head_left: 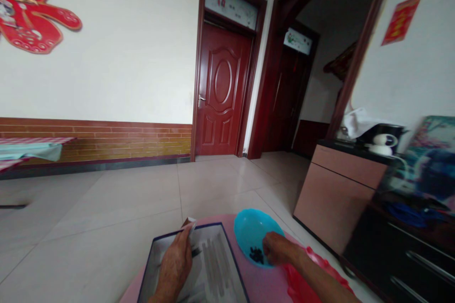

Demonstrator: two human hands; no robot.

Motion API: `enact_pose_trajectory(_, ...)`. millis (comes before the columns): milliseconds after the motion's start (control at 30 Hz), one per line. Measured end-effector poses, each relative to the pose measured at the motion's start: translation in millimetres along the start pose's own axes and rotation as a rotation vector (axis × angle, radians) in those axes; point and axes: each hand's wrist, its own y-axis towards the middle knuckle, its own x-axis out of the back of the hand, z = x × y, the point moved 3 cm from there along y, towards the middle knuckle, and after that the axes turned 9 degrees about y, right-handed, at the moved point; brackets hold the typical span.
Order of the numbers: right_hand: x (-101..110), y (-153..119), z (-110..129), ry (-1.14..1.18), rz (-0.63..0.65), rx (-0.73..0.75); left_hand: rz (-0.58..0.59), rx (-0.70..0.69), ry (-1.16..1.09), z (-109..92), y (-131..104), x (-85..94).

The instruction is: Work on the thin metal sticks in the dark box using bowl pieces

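My left hand (175, 261) is over a shallow box (232, 251) with a dark blue rim, its fingers closed. At its fingertips shows a small white and brown piece (189, 222), whose kind I cannot make out. Long greyish strips (216, 265) lie side by side in the box. My right hand (276, 248) reaches into a light blue bowl (250, 225), fingers closed and turned down, beside several small black pieces (256, 255). Whatever its fingertips may hold is hidden.
Box and bowl stand on a pink round surface (258, 284). A red scalloped dish (298, 284) lies under my right forearm. To the right stand a pinkish cabinet (334, 194) and a black drawer unit (398, 251). A checked-cloth table (35, 141) is far left.
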Motion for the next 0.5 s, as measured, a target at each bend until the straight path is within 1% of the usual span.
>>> enact_pose_trajectory(100, 5, 4, 9, -0.031, 0.083, 0.052, -0.018, 0.0, -0.033, -3, 1, 1.8)
enact_pose_trajectory(167, 6, 7, 24, 0.003, 0.123, 0.126, -0.016, 0.0, -0.053, -4, 1, 2.2)
enact_pose_trajectory(233, 2, 9, 44, 0.071, 0.172, 0.209, -0.017, -0.007, -0.055, -5, 1, 1.6)
enact_pose_trajectory(333, -14, 10, 78, 0.223, 0.222, 0.292, -0.045, -0.01, -0.019, -6, -1, 1.4)
enact_pose_trajectory(400, -29, 13, 98, 0.378, 0.226, 0.325, -0.052, 0.002, 0.0, -7, 0, 3.2)
enact_pose_trajectory(467, -46, 19, 115, 0.545, 0.196, 0.308, -0.012, 0.015, -0.003, -9, 1, 5.9)
enact_pose_trajectory(500, -55, 23, 121, 0.622, 0.166, 0.262, 0.016, 0.022, -0.009, -11, 3, 7.6)
